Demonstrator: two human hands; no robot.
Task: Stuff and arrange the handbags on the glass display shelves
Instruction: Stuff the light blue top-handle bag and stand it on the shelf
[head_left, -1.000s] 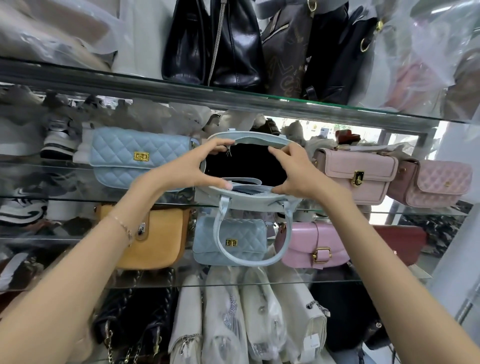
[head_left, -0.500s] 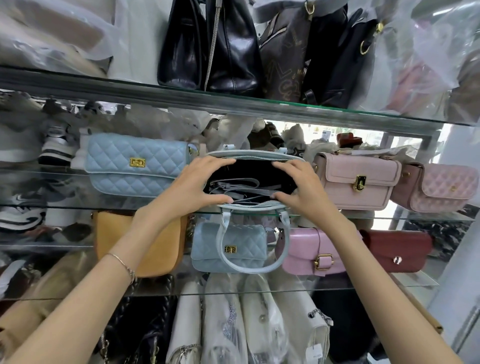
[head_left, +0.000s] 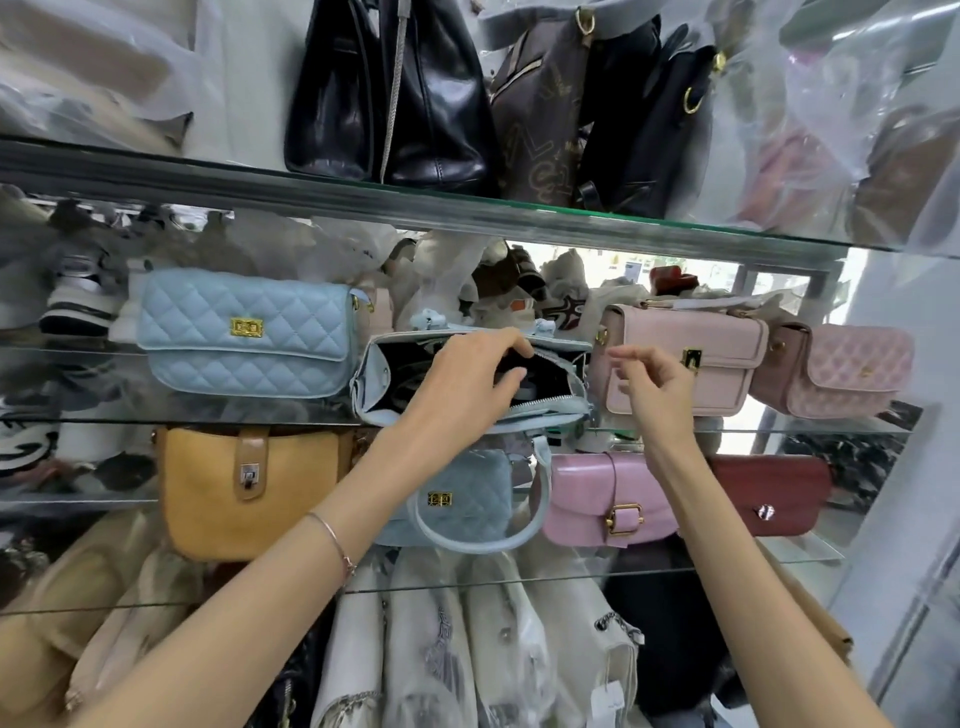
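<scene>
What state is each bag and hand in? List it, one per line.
Centre bag: unzipped, mouth open.
Left hand: pinches centre bag's rim.
Right hand: off the bag, empty.
Quilted blue bag: flap shut.
Yellow bag: clasp shut.

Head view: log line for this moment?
left hand grips open blue handbag at mouth | right hand free, right of bag | bag on middle glass shelf

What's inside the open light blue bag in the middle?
A black lining shows inside the light blue bag, with the left hand's fingers dipping into its mouth. That hand covers much of the inside, so any stuffing there cannot be seen.
</scene>
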